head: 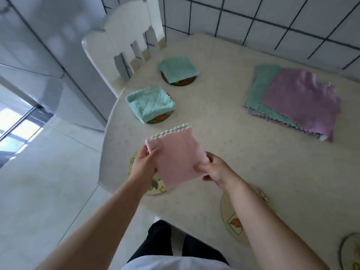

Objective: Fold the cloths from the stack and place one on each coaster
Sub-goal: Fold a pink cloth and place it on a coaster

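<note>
I hold a folded pink cloth (176, 154) in the air with both hands. My left hand (143, 166) pinches its left edge and my right hand (215, 170) grips its right corner. Under it lies a pale round coaster (155, 185), partly hidden. Two folded teal cloths rest on coasters further away: one (151, 105) in the middle, one (178, 69) near the chair. The stack of unfolded cloths (292, 102), purple on top, lies at the right. Another pale coaster (232, 221) sits under my right forearm, and a third coaster (350, 252) shows at the bottom right edge.
The cream table (233, 123) has a rounded left edge close to the coasters. A white chair (124, 45) stands at its far left corner. A tiled wall (272, 20) runs behind the table. The floor (48, 182) lies to the left.
</note>
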